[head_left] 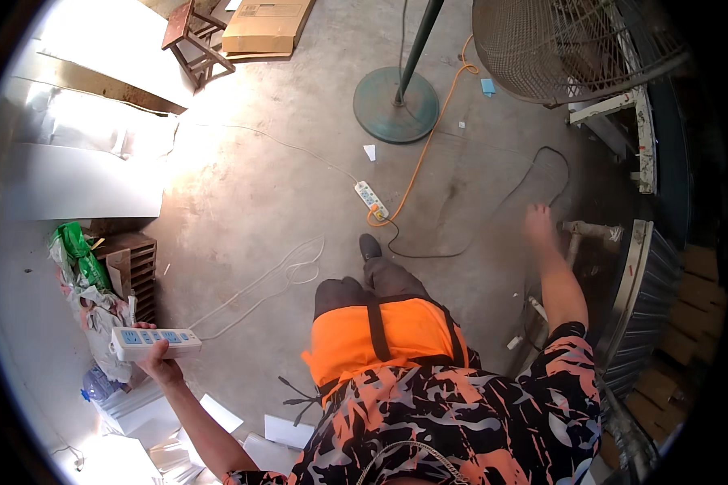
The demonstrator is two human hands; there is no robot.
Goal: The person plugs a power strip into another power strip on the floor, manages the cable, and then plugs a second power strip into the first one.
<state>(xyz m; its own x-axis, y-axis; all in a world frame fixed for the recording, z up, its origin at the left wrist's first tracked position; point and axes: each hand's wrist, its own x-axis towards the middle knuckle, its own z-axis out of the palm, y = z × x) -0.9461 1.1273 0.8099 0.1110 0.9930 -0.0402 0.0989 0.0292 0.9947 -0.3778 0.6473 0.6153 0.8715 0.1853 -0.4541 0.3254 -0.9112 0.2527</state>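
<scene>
White plastic shows first: I see a power strip [155,342] with blue sockets held out at the near left, level, above the concrete floor [259,202]. My left hand [160,364] grips it from below, fingers [144,326] clamped around its left part; the palm is mostly hidden behind the strip. A thin white cord [267,279] runs from its right end and loops across the floor toward the middle.

My right hand [538,222] reaches far right toward a pale pipe [590,232] beside a corrugated metal wall [647,299]. The hand is blurred and I cannot tell whether its fingers are apart or together, nor whether they touch the pipe.

Farther off, a second strip [371,199] lies on the floor, with an orange cable [428,137] and a black cable [493,210] meeting near it. Beyond stands a fan base [396,105] with its pole; the wire fan guard [558,44] at the far right is cut off by the rim.

At the far left, glare washes out the metal sheets [81,170]. A green bag [79,250] and a slatted crate [133,267] sit in the clutter near left; what lies under the plastic wrap there is hard to make out. My body hides the near floor; one dark shoe [369,245] shows.
</scene>
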